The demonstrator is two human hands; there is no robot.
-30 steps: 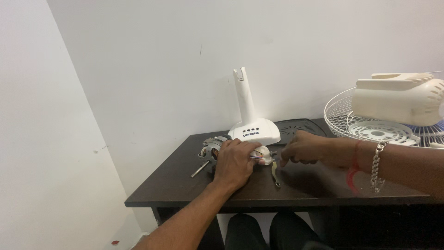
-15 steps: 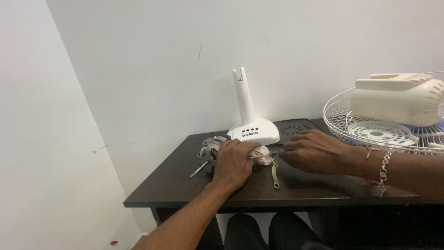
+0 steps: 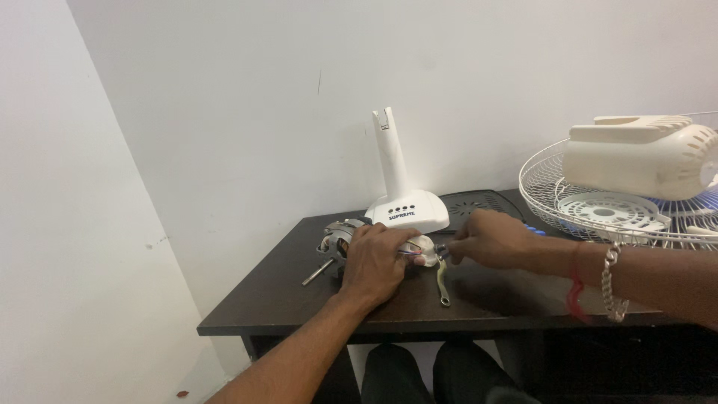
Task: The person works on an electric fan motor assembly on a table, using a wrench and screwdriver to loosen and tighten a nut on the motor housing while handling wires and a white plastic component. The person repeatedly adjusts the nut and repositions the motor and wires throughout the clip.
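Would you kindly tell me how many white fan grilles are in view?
1 for certain: a white wire grille at the table's right end, under the motor cover. The frame edge crops it, so another could be hidden.

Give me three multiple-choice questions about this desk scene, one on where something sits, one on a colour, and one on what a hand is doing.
1. Where does the white fan stand sit?
A. at the back of the dark table, by the wall
B. on the floor
C. on top of the wire fan guard

2. What colour is the band beside the metal chain bracelet on the right wrist?
A. green
B. red
C. yellow

3. What is the left hand doing?
A. hanging off the table
B. lifting the stand
C. resting palm down over the metal motor part

Answers: 1 A, its base stands on the tabletop near the wall. 2 B, a red band lies next to the chain. 3 C, the hand covers the part on the table.
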